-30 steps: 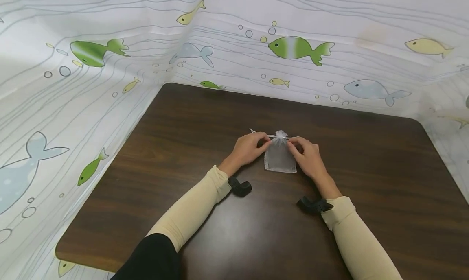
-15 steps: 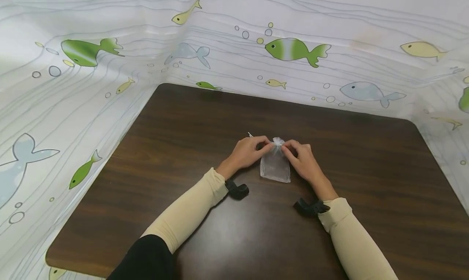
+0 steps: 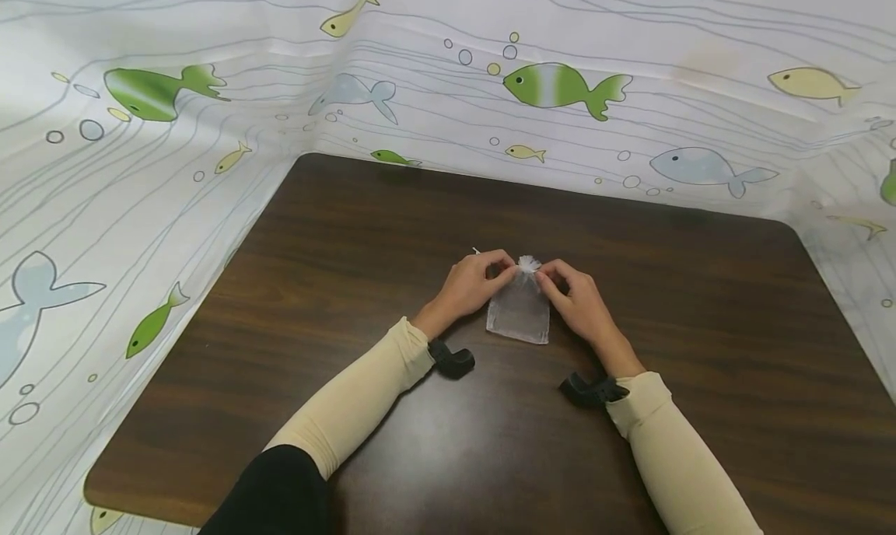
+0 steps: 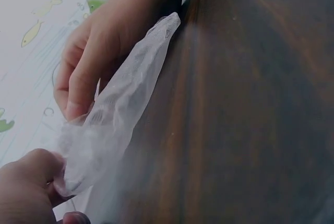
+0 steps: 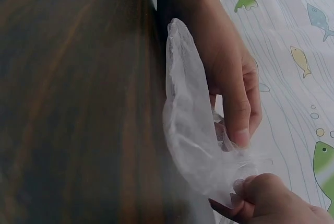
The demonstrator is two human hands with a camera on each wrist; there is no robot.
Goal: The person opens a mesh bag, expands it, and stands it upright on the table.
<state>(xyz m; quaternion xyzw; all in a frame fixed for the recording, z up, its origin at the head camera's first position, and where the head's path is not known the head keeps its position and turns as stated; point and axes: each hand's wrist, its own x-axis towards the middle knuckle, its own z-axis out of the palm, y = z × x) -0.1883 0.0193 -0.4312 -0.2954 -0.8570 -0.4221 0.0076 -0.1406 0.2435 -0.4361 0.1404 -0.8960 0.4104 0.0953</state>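
A small sheer white drawstring pouch (image 3: 519,315) lies near the middle of the table, its gathered neck pointing away from me. My left hand (image 3: 474,281) pinches the neck from the left side between thumb and fingers. From the right, my right hand (image 3: 575,295) pinches the same neck. A bit of white cord (image 3: 476,250) shows beyond the left hand. In the left wrist view the thin mesh pouch (image 4: 125,98) stretches between both hands. The right wrist view has the pouch (image 5: 189,114) puffed out a little, its ruffled top between the fingertips.
The dark wooden table (image 3: 392,216) has rounded corners. A white sheet printed with fish (image 3: 434,99) hangs behind it and along both sides. Black wrist straps (image 3: 451,361) sit at the cuffs of the beige sleeves (image 3: 357,399).
Both hands have come closer together at the pouch's neck, which was pulled out along its cords a second ago. The head view has shifted slightly.
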